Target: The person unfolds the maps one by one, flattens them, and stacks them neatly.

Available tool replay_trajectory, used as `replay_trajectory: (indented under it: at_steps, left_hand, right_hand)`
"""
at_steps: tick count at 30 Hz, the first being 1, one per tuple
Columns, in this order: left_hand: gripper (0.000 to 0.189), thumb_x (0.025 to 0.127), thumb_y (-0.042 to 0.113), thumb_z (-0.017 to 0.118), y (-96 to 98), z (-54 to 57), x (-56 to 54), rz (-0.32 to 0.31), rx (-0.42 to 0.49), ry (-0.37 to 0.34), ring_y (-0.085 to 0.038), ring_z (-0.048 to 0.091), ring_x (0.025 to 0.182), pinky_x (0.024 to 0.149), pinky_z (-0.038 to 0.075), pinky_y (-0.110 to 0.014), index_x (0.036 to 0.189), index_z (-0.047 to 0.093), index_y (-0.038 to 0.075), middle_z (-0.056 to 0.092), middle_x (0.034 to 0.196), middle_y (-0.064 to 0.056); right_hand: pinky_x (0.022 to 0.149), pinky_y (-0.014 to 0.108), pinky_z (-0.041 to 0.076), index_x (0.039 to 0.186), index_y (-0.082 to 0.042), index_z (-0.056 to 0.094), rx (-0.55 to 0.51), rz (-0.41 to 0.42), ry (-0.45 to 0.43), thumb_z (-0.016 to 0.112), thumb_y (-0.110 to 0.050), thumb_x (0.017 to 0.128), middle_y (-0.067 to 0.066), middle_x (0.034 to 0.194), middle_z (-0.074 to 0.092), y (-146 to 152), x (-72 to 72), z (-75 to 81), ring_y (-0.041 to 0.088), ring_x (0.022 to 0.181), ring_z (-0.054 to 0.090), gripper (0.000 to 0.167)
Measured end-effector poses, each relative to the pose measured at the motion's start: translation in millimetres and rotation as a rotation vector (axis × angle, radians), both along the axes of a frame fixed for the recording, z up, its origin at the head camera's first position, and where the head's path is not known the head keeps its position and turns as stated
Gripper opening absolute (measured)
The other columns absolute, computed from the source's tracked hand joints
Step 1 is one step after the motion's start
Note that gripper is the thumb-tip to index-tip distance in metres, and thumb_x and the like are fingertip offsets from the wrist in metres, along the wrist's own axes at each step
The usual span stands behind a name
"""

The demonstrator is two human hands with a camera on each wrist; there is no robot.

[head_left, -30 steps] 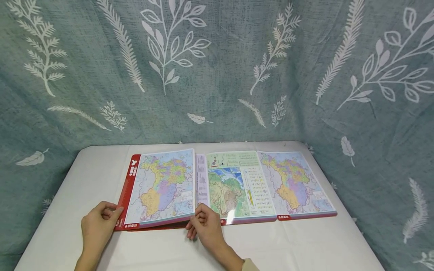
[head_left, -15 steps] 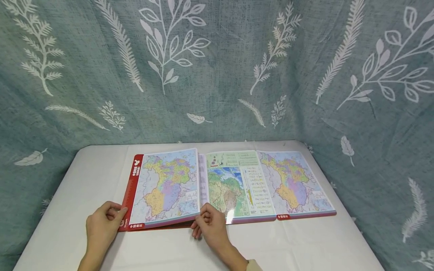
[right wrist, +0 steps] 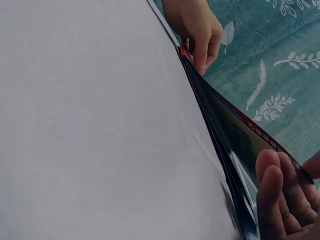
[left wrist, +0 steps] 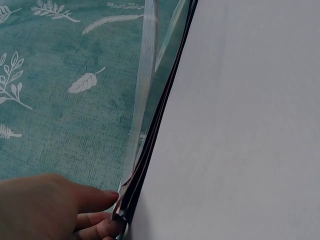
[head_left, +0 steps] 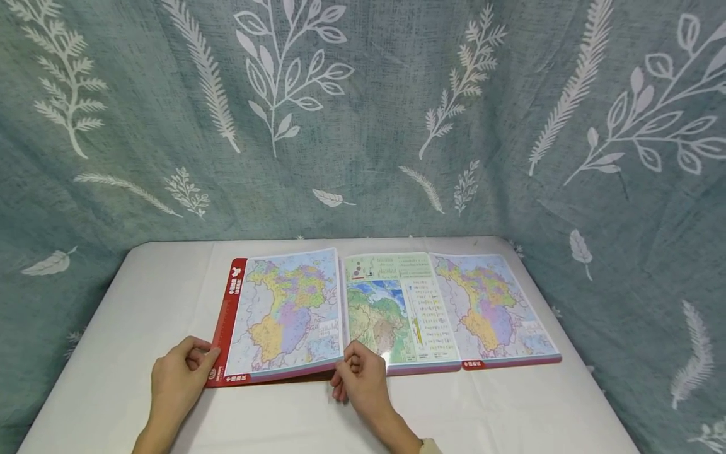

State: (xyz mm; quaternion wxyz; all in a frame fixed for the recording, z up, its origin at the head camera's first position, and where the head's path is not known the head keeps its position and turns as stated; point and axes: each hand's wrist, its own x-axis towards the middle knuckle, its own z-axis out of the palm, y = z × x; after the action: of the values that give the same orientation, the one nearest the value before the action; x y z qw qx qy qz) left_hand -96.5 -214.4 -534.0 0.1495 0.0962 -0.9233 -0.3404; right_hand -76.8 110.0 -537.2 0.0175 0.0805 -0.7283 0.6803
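A laminated map with a red left border point(head_left: 292, 302) lies at the left of the white table. My left hand point(head_left: 177, 378) pinches the lower part of that red border between thumb and fingers; the left wrist view shows the fingers at the stacked edges point(left wrist: 125, 200). With my right hand point(head_left: 363, 381) I pinch the map's lower right corner, which is raised a little, leaving a dark gap beneath. In the right wrist view the raised sheet point(right wrist: 240, 132) slants away from the layers below. Its right edge overlaps a green relief map point(head_left: 377, 315).
Right of the relief map lies another coloured map point(head_left: 488, 302), edge to edge with it. The white tablecloth point(head_left: 431, 410) extends in front. A green curtain point(head_left: 374, 126) with white leaf prints hangs behind and beside the table.
Both hands have shifted right together with the red-bordered map. Its right edge now covers the lilac strip and reaches the green relief map. The maps on the right stay about where they were.
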Motion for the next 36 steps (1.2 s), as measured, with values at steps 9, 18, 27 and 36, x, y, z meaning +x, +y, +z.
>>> replay_trajectory:
  at_steps: [9, 18, 27, 36]
  left_hand:
    - [0.016, 0.085, 0.012, 0.087, 7.0, 1.6, -0.3, -0.022, -0.026, 0.035, -0.013, 0.045, 0.062, 0.062, 0.032, -0.029, 0.092, 0.075, 0.004, 0.056, 0.064, 0.001]
    - [0.020, 0.081, 0.010, 0.090, 9.9, -0.3, 0.4, -0.024, -0.035, 0.051, -0.014, 0.047, 0.063, 0.062, 0.033, -0.028, 0.093, 0.074, 0.004, 0.057, 0.067, 0.000]
    - [0.026, 0.078, 0.009, 0.092, 10.0, -4.8, 1.1, -0.049, -0.045, 0.063, -0.012, 0.045, 0.065, 0.065, 0.031, -0.031, 0.097, 0.075, 0.005, 0.056, 0.067, 0.002]
    - [0.028, 0.078, 0.009, 0.092, 6.5, -5.9, 2.5, -0.051, -0.040, 0.052, -0.011, 0.043, 0.065, 0.065, 0.031, -0.031, 0.099, 0.074, 0.006, 0.055, 0.067, 0.002]
  right_hand:
    - [0.037, 0.037, 0.051, 0.080, 0.002, 0.052, 0.016, -0.037, -0.012, 0.058, 0.013, 0.092, 0.020, 0.059, 0.067, 6, 2.0, 1.6, 0.018, 0.040, 0.062, 0.018]
    - [0.036, 0.036, 0.050, 0.079, 0.001, 0.051, 0.019, -0.036, -0.005, 0.058, 0.013, 0.092, 0.019, 0.059, 0.066, 8, 4.0, 1.6, 0.017, 0.040, 0.062, 0.019]
    - [0.037, 0.035, 0.051, 0.079, 0.001, 0.052, 0.034, -0.036, -0.012, 0.057, 0.013, 0.093, 0.018, 0.059, 0.067, 10, 5.7, 1.2, 0.018, 0.040, 0.062, 0.019]
    - [0.038, 0.037, 0.052, 0.083, 0.004, 0.053, 0.002, -0.015, -0.016, 0.057, 0.012, 0.095, 0.023, 0.062, 0.067, 12, 9.3, -0.3, 0.024, 0.041, 0.063, 0.014]
